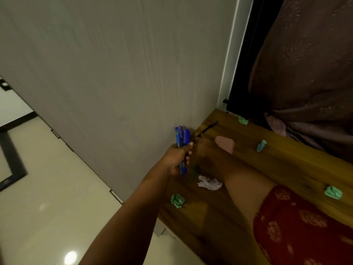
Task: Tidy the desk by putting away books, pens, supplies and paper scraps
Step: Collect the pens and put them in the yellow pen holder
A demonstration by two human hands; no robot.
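Head view: our left hand grips blue pens; right hand pinches black pen at 12 o'clock. Overfull fist may drop pens.

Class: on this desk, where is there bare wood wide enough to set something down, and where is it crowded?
Bare wood lies between the pink case and the blue scrap, and across the desk toward the green scrap. Crowded: the wall edge, with both hands, blue pens and white scrap.
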